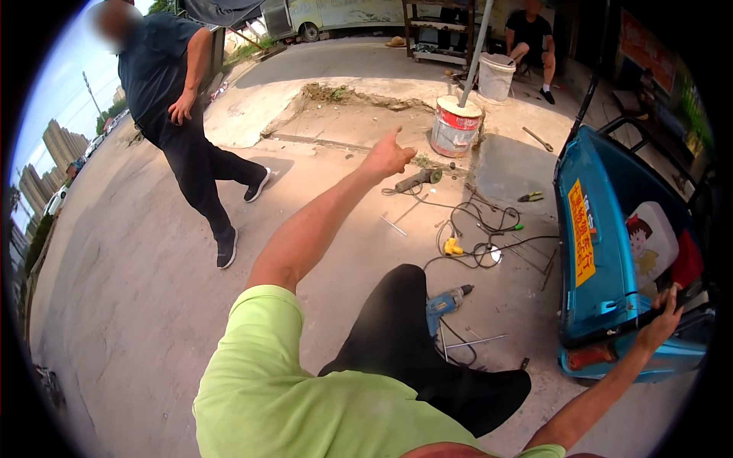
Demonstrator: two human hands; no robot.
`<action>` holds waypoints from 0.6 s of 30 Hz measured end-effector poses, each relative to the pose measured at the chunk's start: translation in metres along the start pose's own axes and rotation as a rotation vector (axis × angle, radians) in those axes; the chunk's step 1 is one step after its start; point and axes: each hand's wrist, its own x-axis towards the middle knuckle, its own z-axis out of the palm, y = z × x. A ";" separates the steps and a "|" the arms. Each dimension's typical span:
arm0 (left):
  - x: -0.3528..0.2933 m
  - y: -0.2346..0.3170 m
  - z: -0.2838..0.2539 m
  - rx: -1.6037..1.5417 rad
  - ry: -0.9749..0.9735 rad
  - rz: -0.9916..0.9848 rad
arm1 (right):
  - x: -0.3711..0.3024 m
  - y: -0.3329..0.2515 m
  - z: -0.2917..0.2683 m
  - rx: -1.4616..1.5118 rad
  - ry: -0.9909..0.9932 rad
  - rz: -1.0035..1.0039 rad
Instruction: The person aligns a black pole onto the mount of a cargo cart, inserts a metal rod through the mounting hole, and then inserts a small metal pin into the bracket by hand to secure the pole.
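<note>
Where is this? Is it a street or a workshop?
Probably an outdoor roadside repair spot. Power tools lie on the concrete ground: a blue drill, an angle grinder and tangled cables. A blue vehicle stands beside them.

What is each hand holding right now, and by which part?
The right hand grips the dark rear rim of the blue vehicle. The left hand holds nothing; it is stretched out, pointing over the ground.

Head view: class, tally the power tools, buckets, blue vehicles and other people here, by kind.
Power tools: 2, blue drill and angle grinder
Buckets: 2, red-and-white bucket and white bucket
Blue vehicles: 1, blue vehicle
Other people: 2, standing person and seated person
Total: 7
</note>
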 end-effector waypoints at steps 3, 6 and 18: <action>0.007 0.092 -0.058 -0.048 0.238 0.206 | -0.002 -0.006 -0.002 -0.050 0.050 0.038; 0.000 0.123 -0.090 -0.258 0.384 0.387 | 0.005 0.010 -0.024 -0.116 0.001 -0.042; -0.248 -0.167 0.189 0.053 0.109 -0.121 | 0.011 0.024 -0.043 -0.424 -0.042 -0.077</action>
